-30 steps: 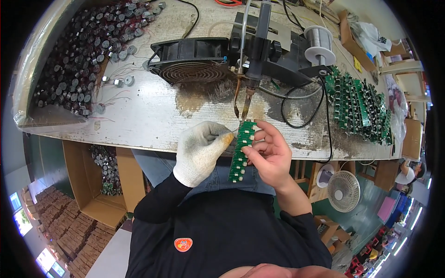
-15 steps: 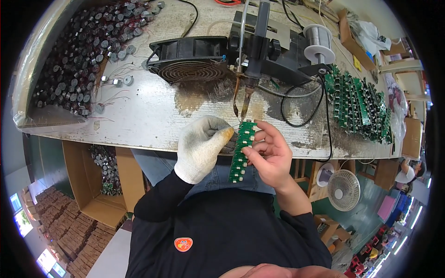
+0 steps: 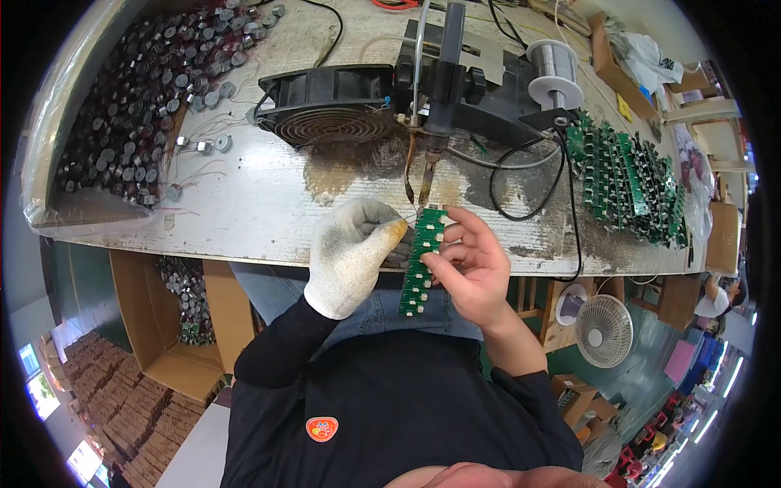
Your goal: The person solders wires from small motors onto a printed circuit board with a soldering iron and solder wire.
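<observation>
My bare right hand (image 3: 476,272) grips a narrow green circuit board strip (image 3: 413,281), thumb on its face and fingers behind its right edge. Small white connectors run along the strip, and its far end lies just below the tip of the upright soldering iron (image 3: 428,175). My left hand (image 3: 346,260), in a white knitted glove with a stained thumb, is closed in a pinch beside the board's upper left edge. From that pinch a thin wire (image 3: 412,220) reaches toward the iron's tip. Whatever else the glove may hold is hidden by its fingers.
Behind the board stand a black square fan (image 3: 333,106) and a solder wire spool (image 3: 553,69). Stacked green boards (image 3: 626,179) lie right; a heap of small round metal parts with red wires (image 3: 122,122) fills the left. A cardboard box (image 3: 183,362) sits below the bench edge.
The view has shifted slightly, and both hands and the board sit a little farther up and left in it. Both grips are unchanged, with the board's end still at the iron's tip.
</observation>
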A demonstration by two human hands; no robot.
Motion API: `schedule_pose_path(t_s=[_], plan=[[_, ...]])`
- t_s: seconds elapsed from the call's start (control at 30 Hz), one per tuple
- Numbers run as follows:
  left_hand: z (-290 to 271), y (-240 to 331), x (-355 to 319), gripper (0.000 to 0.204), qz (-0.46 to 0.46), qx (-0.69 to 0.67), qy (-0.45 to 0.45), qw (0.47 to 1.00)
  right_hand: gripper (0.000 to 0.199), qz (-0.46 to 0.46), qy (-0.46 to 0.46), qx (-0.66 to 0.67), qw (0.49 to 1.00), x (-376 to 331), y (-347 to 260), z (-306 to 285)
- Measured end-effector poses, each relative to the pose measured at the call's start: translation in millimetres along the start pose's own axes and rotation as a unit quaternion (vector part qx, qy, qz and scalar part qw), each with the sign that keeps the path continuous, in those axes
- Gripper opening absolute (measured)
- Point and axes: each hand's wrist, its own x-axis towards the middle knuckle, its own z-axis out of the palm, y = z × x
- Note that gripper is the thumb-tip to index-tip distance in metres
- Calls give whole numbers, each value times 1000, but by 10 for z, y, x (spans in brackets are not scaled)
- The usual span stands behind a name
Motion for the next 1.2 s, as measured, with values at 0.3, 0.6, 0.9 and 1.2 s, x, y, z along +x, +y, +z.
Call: schedule_pose_path(t_s=[0.3, 0.6, 0.9, 1.2], plan=[[20, 41, -16, 17, -43, -43, 2, 998, 56, 6, 6, -7, 1000, -29, 11, 4], [-5, 21, 11, 14, -6, -21, -14, 1000, 56, -8, 12, -2, 1000, -9, -54, 31], [9, 24, -21, 13, -30, -44, 0, 999, 57, -2, 10, -5, 1000, -32, 4, 30], [-8, 31, 5, 15, -5, -3, -5, 1000, 57, 4, 21, -8, 1000, -23, -39, 46]])
